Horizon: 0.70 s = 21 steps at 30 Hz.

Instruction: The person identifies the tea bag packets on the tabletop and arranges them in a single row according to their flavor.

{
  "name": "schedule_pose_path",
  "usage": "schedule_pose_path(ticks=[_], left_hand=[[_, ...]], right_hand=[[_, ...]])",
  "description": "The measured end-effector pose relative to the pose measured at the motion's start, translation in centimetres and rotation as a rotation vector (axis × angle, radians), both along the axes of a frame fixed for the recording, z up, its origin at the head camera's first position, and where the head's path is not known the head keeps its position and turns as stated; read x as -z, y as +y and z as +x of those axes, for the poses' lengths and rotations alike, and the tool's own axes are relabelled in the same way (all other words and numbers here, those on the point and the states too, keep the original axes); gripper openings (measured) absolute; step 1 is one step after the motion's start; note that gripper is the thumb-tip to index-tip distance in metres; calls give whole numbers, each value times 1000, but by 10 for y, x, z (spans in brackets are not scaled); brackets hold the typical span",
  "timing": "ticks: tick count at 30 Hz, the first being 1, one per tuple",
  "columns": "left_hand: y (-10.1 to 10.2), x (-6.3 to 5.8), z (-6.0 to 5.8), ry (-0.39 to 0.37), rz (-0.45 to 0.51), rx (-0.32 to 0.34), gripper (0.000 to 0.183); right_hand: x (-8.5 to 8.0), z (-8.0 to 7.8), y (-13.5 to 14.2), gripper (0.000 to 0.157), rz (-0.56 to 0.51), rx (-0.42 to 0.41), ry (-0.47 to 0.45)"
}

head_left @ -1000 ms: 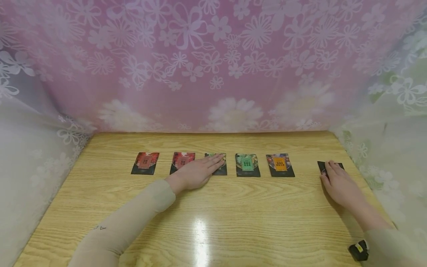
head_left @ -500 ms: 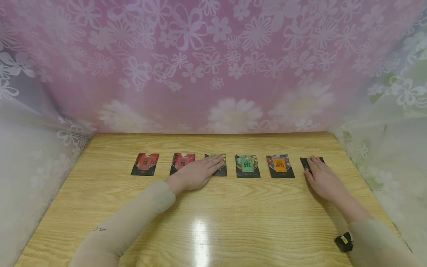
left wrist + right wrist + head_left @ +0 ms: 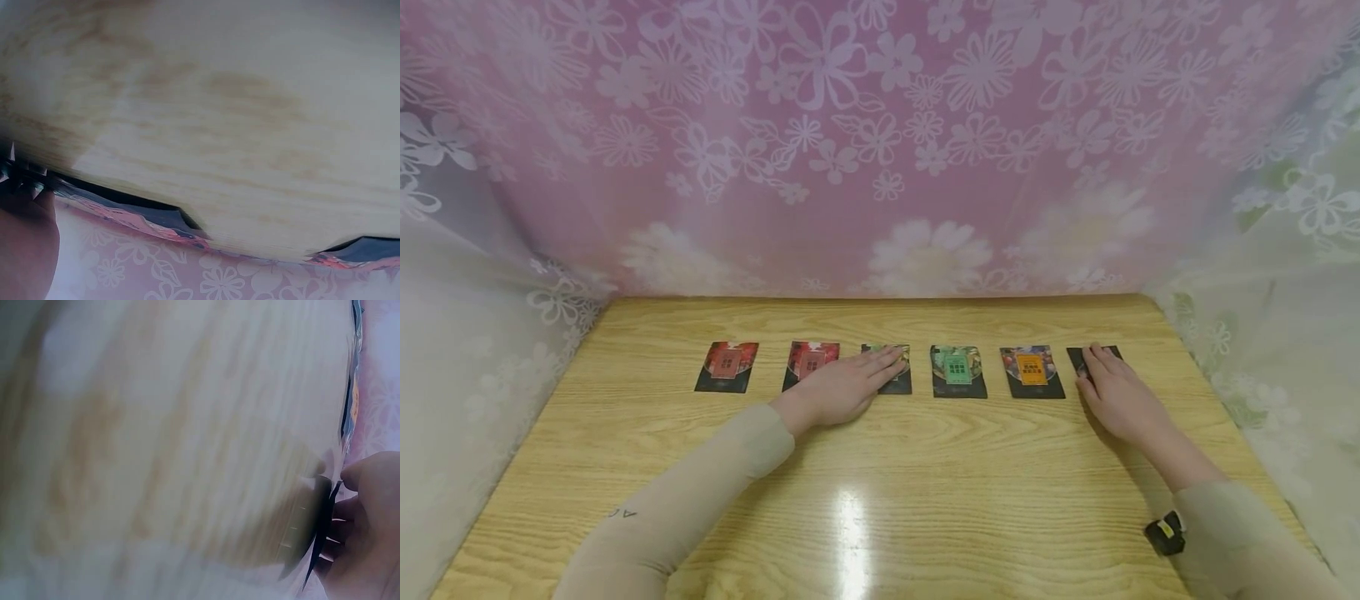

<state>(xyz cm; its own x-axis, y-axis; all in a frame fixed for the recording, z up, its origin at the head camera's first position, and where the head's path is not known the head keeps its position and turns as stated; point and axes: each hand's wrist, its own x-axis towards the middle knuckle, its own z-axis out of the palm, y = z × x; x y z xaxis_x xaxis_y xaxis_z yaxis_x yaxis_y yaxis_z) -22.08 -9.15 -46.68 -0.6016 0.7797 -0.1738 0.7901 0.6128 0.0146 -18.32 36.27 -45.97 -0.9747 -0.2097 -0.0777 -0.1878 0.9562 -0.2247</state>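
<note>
Flat across the back half of the table lies a row of small dark-bottomed packets. My left hand (image 3: pixel 842 386) rests with straight fingers on the third packet (image 3: pixel 897 385), covering most of it, and its wrist side overlaps the second, red packet (image 3: pixel 808 358). At the right end, my right hand (image 3: pixel 1123 400) lies with extended fingers on a black packet (image 3: pixel 1081 360), whose front is largely hidden. Beside it sits an orange-labelled packet (image 3: pixel 1032 372), then a green-labelled one (image 3: pixel 958 372). Another red packet (image 3: pixel 727 367) forms the left end.
The wooden table (image 3: pixel 970 500) ends against a pink floral curtain (image 3: pixel 887 167) at the back. Pale sheets (image 3: pixel 1300 358) hang along both sides. A small black device (image 3: pixel 1165 533) is at my right sleeve.
My right hand has slid the black packet leftward and slightly back, bringing it beside the orange-labelled packet; most of this came in the first half second. My left hand stays put.
</note>
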Motion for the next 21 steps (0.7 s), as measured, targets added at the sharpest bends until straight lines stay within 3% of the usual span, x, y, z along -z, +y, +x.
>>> schedule_pose_path(ticks=[15, 21], left_hand=[[1, -3, 1, -4, 5, 4, 59], [1, -5, 1, -10, 7, 2, 59]], right_hand=[[-2, 6, 9, 59, 61, -76, 14], [0, 17, 18, 53, 91, -155, 119]])
